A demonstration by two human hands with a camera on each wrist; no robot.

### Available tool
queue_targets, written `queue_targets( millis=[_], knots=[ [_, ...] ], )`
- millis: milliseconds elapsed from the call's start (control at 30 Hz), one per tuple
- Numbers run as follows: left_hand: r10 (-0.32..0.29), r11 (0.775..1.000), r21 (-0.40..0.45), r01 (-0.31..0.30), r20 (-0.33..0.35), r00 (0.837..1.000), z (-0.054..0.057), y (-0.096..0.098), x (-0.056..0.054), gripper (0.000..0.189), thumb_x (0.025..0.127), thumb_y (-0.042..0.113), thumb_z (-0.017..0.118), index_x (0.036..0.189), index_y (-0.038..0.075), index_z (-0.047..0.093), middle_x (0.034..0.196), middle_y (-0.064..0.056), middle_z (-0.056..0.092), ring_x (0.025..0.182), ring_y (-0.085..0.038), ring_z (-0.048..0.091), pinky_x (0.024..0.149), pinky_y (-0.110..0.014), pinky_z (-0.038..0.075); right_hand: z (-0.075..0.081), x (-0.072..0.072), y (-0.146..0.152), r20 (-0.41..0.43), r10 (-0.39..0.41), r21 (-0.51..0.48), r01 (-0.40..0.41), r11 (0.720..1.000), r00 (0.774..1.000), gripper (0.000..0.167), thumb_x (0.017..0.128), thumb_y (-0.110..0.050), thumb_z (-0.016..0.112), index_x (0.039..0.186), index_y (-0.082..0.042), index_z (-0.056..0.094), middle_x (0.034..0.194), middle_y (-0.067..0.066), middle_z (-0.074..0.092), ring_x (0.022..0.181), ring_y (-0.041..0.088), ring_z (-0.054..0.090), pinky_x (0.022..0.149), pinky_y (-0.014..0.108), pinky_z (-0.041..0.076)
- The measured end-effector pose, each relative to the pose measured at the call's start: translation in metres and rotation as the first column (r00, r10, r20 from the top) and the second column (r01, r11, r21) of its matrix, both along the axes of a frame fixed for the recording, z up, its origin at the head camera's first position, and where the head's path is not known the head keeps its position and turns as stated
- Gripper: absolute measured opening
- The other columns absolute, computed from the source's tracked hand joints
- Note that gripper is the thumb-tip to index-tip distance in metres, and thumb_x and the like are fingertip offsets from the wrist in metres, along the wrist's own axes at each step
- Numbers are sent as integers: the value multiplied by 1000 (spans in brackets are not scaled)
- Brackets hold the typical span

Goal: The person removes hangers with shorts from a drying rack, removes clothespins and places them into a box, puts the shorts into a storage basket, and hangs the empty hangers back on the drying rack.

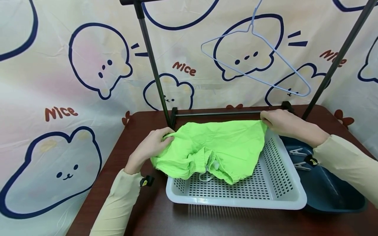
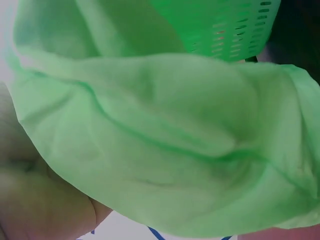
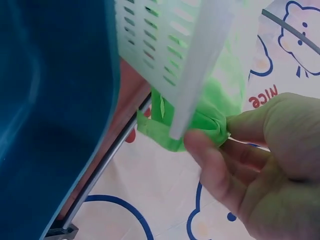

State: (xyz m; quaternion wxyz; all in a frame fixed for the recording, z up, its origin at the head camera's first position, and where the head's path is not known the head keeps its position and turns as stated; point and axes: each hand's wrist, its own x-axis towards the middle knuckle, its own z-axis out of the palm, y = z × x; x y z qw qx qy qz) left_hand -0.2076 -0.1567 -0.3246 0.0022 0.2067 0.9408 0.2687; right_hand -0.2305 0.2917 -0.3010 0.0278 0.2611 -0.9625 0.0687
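Note:
Bright green shorts (image 1: 224, 144) with a white drawstring (image 1: 205, 177) are spread over a white perforated basket (image 1: 236, 202), waistband toward me. My left hand (image 1: 152, 144) pinches the cloth at the far left corner. At the far right corner, my right hand (image 1: 283, 124) holds the other edge between thumb and fingers, close over the basket's rim. In the right wrist view, the thumb and fingers of that hand (image 3: 250, 155) grip a fold of the green cloth. Green fabric (image 2: 165, 125) fills most of the left wrist view and hides the left fingertips.
Right of the white basket stands a dark blue basin (image 1: 333, 186) with metal clips (image 1: 298, 152) on its side. A light blue hanger (image 1: 257, 55) hangs above the back. Dark rack poles (image 1: 153, 62) rise behind the brown table (image 1: 212, 223), with a low bar (image 1: 218, 114) between them.

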Motion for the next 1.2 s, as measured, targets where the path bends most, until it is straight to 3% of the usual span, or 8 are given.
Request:
queue_targets(
  millis=[200,533,867,1200],
  knots=[
    [-23,1000,17,24,-6,1000,2,4,-2,20,99,20,58,115,13,67,112,-7,71,90,-19,63,77,-33,48,3,5,-4,35,23,-39,-21,999,999,13,101,-4,46,90,-8,50,72,1,41,61,13,39,56,26,35],
    [-38,999,32,38,-21,999,6,7,-5,19,99,20,58,113,15,68,109,-5,72,87,-17,62,75,-32,48,1,3,-6,-4,30,-68,-30,997,1000,10,100,-1,47,92,-6,50,73,2,43,59,14,40,54,25,35],
    [-53,998,33,55,-71,996,25,11,-7,17,99,18,57,111,15,69,106,-5,72,84,-18,61,75,-33,47,12,7,-9,-42,-21,-118,16,993,999,11,100,-2,48,91,-10,49,72,2,39,60,14,40,55,26,34],
    [-83,995,52,90,-122,989,48,16,-6,17,99,16,57,111,13,68,109,-7,71,88,-20,63,77,-34,48,17,20,-12,-152,14,-185,-43,982,988,11,98,-2,52,94,-12,53,70,-2,44,58,8,47,53,22,40]
  ],
)
